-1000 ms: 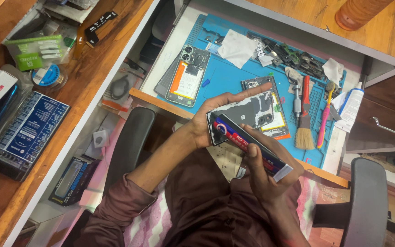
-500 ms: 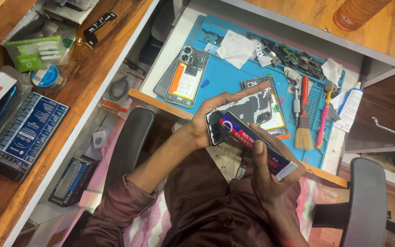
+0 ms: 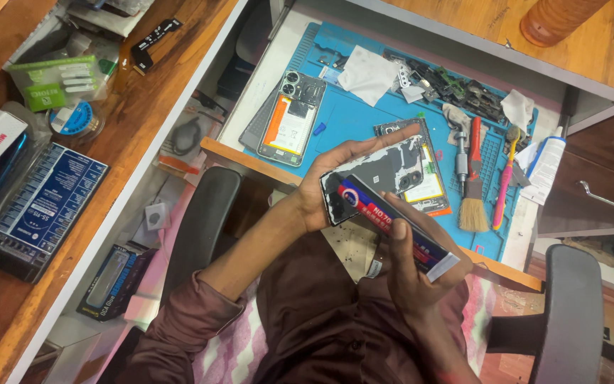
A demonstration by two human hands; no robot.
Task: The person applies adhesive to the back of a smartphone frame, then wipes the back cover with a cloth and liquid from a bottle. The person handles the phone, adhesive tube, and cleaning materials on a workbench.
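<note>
My left hand [image 3: 325,186] grips a dark phone back cover [image 3: 385,174] with a camera cutout, held just above the front edge of the blue work mat [image 3: 353,117]. My right hand [image 3: 413,274] holds a glue tube [image 3: 392,224], dark blue with a red band, with its tip against the cover's lower left edge. An opened phone [image 3: 287,119] with an orange battery lies on the mat to the left. Another opened phone body [image 3: 429,186] lies partly hidden behind the cover.
A brush [image 3: 473,206], a red screwdriver [image 3: 475,142], a pink toothbrush [image 3: 503,181], cloths and small parts lie along the mat's right and far side. A wooden shelf [image 3: 133,128] on the left carries boxes and tape. Chair armrests [image 3: 200,220] flank my lap.
The glue tube's tip has shifted slightly along the cover's edge; both hands stay in about the same place.
</note>
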